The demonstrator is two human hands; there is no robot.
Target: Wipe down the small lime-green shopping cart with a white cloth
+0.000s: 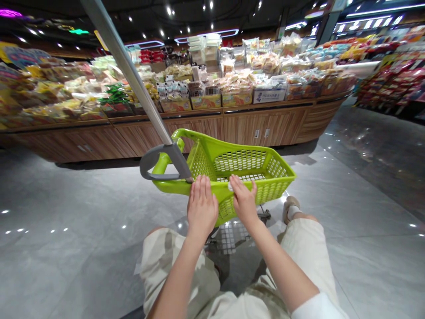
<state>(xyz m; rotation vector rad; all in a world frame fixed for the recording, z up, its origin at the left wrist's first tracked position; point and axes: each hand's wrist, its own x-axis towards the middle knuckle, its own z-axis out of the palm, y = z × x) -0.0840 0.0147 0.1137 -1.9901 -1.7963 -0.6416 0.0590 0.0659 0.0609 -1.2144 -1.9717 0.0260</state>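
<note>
A lime-green shopping cart [255,151] with a perforated basket stands sideways before my knees. My left hand [202,207] is on its near rim, fingers together and hooked over the edge; the thumb is hidden. Farther along the same rim, my right hand [245,199] has its fingers bent over the edge and its thumb raised apart. A small white patch shows under the right fingertips. At the cart's left end are a grey loop handle [148,163] and a long metal pole [146,95] slanting up to the left. Nothing lies in the visible part of the basket.
Behind the cart runs a wood-panelled display counter [265,126] heaped with packaged snacks and boxes. More goods fill a rack [387,79] on the right. Glossy grey tiles [83,230] make up the floor. My legs flank the cart's near side, with one shoe [291,208] visible.
</note>
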